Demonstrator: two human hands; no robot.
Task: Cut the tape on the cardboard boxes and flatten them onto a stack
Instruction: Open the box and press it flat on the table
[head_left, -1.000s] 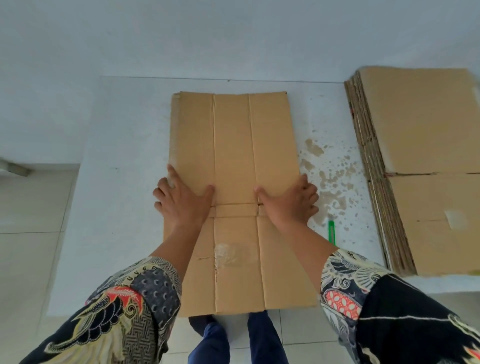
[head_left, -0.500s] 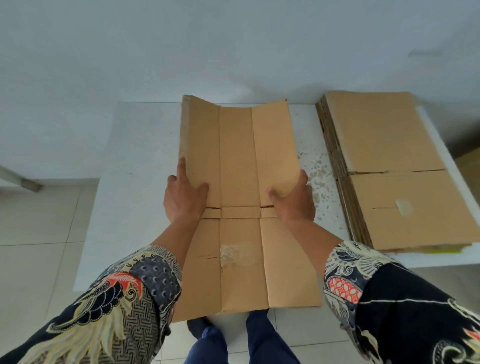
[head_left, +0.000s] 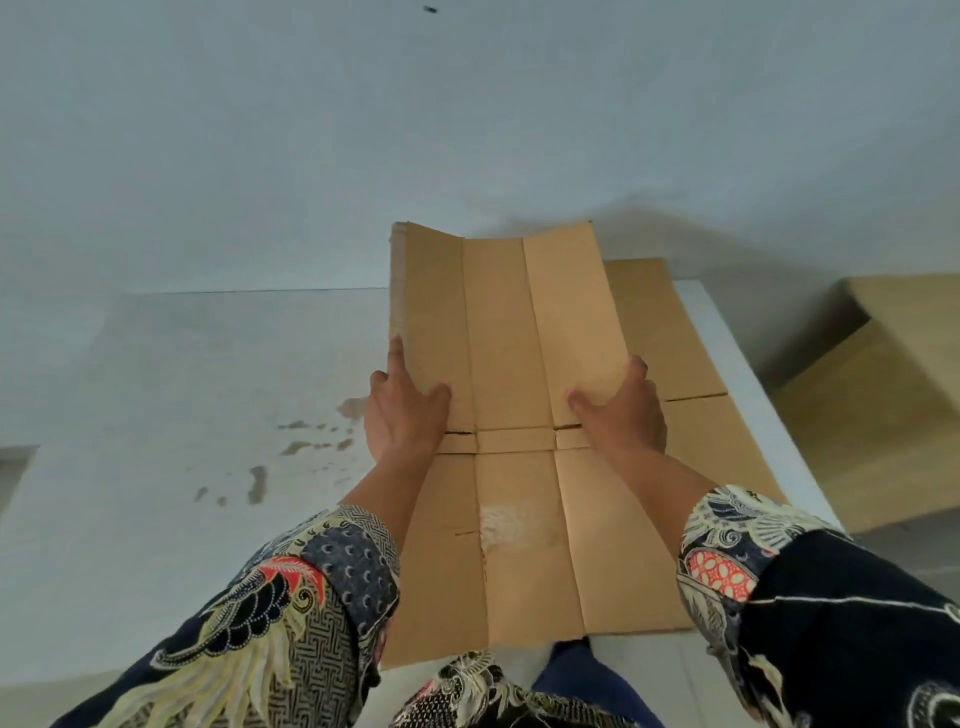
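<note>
A white table (head_left: 171, 415) with brown stains (head_left: 311, 441) at 9 o'clock stands against a plain pale wall (head_left: 467, 104); tiled floor shows at 5 o'clock. No writing is readable anywhere. One flattened box (head_left: 519, 364) is held above the table, its far end tilted up, over the stack (head_left: 691, 364) of flat cardboard at 2 o'clock. One standing carton (head_left: 883, 405) sits off the table at 3 o'clock. Two hands: the left hand (head_left: 402, 415) grasps the box's left edge, the right hand (head_left: 621, 415) grips its right edge, thumbs on top. A torn tape patch (head_left: 501, 525) marks the near panel.
</note>
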